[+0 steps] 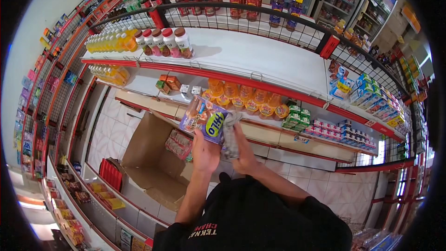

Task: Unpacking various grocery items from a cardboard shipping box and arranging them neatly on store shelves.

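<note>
My left hand point(205, 153) grips a purple Hilo chocolate drink box point(204, 116) by its lower side, in front of the shelf. In my right hand point(244, 153) is a crumpled grey cloth point(230, 136), pressed against the right end of the box. The fingers behind the cloth are partly hidden. Just beyond both hands runs the red front edge of the white upper shelf point(251, 48). Plastic bottles with red and brown caps point(167, 42) stand on that shelf to the left.
An opened cardboard box point(150, 153) with packs inside stands on the tiled floor at left. Orange-filled containers point(247, 99) and small drink cartons point(296, 116) line the lower shelf. Milk boxes point(366, 89) fill the upper shelf's right end. A black wire-mesh divider point(240, 17) rises behind.
</note>
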### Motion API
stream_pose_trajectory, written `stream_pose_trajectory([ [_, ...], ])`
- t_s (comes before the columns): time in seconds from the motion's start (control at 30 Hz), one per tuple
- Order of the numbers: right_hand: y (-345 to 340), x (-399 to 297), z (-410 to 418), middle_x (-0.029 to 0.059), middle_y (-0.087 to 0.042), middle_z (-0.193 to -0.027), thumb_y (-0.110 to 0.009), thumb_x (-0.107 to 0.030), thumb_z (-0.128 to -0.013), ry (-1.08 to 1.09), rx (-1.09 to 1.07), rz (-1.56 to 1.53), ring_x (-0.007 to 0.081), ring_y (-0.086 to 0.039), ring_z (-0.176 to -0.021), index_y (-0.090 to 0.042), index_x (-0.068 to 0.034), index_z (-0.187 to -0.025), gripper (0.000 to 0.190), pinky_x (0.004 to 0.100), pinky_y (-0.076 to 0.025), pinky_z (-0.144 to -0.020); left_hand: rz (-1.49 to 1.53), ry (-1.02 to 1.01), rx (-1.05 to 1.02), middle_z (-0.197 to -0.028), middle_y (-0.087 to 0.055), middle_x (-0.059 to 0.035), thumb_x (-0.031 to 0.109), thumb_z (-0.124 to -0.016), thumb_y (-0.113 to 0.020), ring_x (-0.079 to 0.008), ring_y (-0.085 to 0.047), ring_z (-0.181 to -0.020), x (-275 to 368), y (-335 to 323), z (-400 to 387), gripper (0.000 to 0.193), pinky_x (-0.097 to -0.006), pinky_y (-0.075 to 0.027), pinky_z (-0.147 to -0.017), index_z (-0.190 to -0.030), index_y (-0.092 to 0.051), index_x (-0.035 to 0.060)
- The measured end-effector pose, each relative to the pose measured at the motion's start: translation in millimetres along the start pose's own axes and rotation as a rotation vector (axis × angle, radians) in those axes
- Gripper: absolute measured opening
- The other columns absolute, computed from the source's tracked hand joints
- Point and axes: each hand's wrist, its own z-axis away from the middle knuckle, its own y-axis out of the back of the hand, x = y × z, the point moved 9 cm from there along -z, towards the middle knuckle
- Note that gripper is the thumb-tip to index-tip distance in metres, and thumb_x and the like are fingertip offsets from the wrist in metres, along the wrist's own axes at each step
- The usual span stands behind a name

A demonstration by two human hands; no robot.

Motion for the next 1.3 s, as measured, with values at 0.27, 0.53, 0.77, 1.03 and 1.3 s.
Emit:
stream_pose_trajectory([
  [0.27, -48.3, 64.7, 25.7, 0.0236, -0.06, -0.122, -0.049, 0.002, -0.084, -0.271, -0.126, -0.222, 0.0362, -0.056, -0.117, -0.039, 0.0, -0.139, 0.056, 0.0414, -0.042, -0.098, 0.009, -0.162, 0.175, -0.144, -0.044, -0.0105, 0.045, -0.102, -0.037, -0.0315, -0.044, -0.131, 65.2, 19.3, 15.0, 0.056, -0.0552, -0.035, -0.107, -0.146, -0.032, 0.0125],
  [0.53, -9.4, 78.0, 0.8, 0.0073, -0.057, -0.126, -0.05, 0.0, -0.094, -0.512, 0.307, -0.54, 0.0128, -0.051, -0.112, -0.045, 0.002, -0.135, 0.041, 0.0281, -0.039, -0.097, 0.109, -0.1, 0.106, -0.143, -0.044, -0.0131, 0.045, -0.103, -0.034, -0.0344, -0.045, -0.131, 87.6, 16.2, 30.9, 0.056, -0.058, -0.036, -0.107, -0.146, -0.032, 0.0101],
  [0.77, -63.3, 19.0, -29.7, 0.0043, -0.059, -0.121, -0.052, -0.012, -0.099, -0.558, -0.067, -0.887, 0.0103, -0.052, -0.11, -0.049, 0.0, -0.13, 0.034, 0.0281, -0.042, -0.097, 0.23, -0.084, -0.038, -0.14, -0.048, -0.0157, 0.039, -0.104, -0.034, -0.0343, -0.048, -0.129, 121.8, 14.6, 23.5, 0.051, -0.0538, -0.04, -0.106, -0.143, -0.035, 0.0063],
  [1.03, -72.3, -37.8, -36.9, -0.0008, -0.065, -0.092, -0.074, -0.011, -0.085, -0.394, -0.315, -0.724, 0.0069, -0.059, -0.089, -0.064, 0.0, -0.102, 0.022, 0.0241, -0.048, -0.079, -0.072, -0.036, 0.338, -0.136, -0.051, -0.0116, 0.034, -0.101, -0.045, -0.0296, -0.052, -0.122, 134.1, 119.5, 40.4, 0.049, -0.046, -0.04, -0.104, -0.141, -0.038, 0.0053],
  [1.3, -49.0, -82.2, -75.6, 0.0062, -0.064, -0.087, -0.077, -0.019, -0.083, -0.147, -0.405, -0.258, 0.0096, -0.055, -0.08, -0.062, 0.001, -0.1, 0.03, 0.028, -0.047, -0.073, -0.985, -0.402, 0.03, -0.138, -0.048, -0.0123, 0.026, -0.092, -0.06, -0.0214, -0.048, -0.124, 141.5, 82.0, 70.3, 0.055, -0.0378, -0.036, -0.106, -0.14, -0.044, 0.0048],
])
